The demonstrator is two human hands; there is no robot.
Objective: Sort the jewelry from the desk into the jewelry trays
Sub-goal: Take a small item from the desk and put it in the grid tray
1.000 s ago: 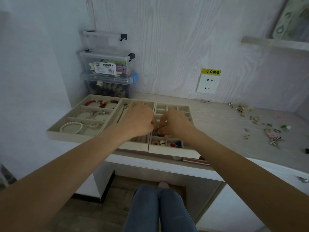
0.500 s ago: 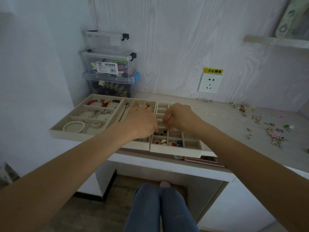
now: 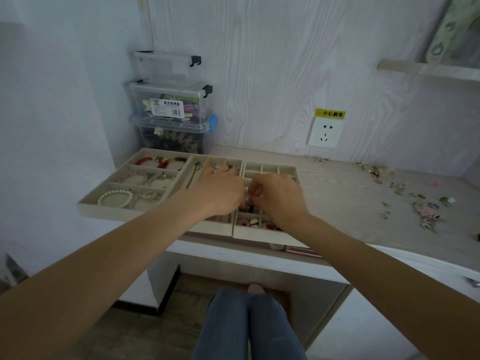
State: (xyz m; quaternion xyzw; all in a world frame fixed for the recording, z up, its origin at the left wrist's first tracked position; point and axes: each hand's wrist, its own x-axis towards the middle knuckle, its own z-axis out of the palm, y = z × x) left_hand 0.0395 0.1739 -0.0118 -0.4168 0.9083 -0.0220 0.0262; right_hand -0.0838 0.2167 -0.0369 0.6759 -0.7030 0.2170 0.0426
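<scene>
Partly done. Bracelets and small pieces already in jewelry trays beneath hands. Left hand and right hand curled together over small compartments; contents of grip indiscernible. Loose jewelry remaining on tabletop, well right of right hand.

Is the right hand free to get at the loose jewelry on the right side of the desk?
Probably yes. The loose jewelry lies on open desk to the right of the right hand, with nothing between them. The hand's fingers are curled over the grid tray; whether they hold something is hidden.
</scene>
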